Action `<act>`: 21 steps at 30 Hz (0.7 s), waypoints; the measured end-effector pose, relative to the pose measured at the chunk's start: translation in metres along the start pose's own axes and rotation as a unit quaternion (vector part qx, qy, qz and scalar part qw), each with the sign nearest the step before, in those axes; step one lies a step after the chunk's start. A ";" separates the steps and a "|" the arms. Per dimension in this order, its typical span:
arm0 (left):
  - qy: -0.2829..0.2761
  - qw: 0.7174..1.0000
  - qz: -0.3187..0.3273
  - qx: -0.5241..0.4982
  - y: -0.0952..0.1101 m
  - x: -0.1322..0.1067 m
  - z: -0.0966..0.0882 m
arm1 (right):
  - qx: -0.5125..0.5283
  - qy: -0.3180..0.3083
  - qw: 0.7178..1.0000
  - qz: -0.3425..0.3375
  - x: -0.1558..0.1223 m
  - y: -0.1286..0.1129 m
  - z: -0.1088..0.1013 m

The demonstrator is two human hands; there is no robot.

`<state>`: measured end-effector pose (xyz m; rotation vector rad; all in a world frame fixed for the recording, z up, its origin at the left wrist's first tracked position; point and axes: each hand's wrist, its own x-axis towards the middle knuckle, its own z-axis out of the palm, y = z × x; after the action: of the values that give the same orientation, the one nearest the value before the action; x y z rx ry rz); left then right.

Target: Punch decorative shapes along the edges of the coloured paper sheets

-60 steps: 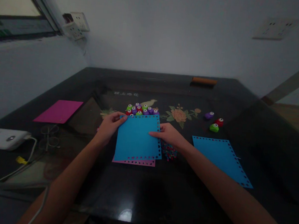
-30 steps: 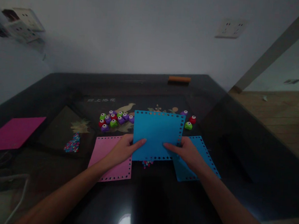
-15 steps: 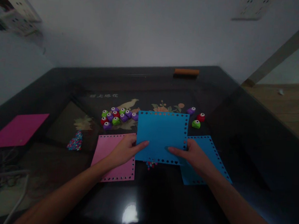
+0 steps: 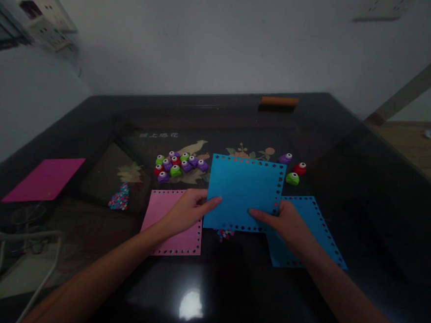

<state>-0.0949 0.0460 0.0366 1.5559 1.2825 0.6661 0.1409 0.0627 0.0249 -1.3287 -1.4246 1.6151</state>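
Note:
A blue sheet of paper [image 4: 246, 190] with small shapes punched along its top, right and bottom edges is held up above the table. My left hand [image 4: 188, 211] grips its left edge, thumb on the front. On the right edge my right hand [image 4: 288, 223] pinches it the same way. Beneath my left hand lies a pink sheet [image 4: 180, 245] with punched edges. Under my right hand lies another blue punched sheet [image 4: 318, 225]. Below the held sheet a small heap of paper confetti [image 4: 225, 235] partly shows.
Several purple, green and red craft punches [image 4: 176, 170] cluster behind the pink sheet; a few more, including a red punch [image 4: 299, 169], stand right. More confetti [image 4: 120, 197], a magenta sheet [image 4: 46, 179] and a white cable [image 4: 55, 258] are left. A brown roll [image 4: 279, 101] lies at the back.
The whole scene has shifted to the right in view as the camera turned slightly left. Both hands keep hold of the blue sheet, which is tilted a little clockwise.

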 end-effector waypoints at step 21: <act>0.184 0.846 -0.038 0.500 -0.026 0.007 -0.106 | -0.002 0.045 0.999 -0.028 0.005 0.006 -0.003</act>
<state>-0.1952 0.0868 0.0518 2.2364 2.1795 0.2103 0.1433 0.0664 0.0180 -1.3337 -1.4001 1.4984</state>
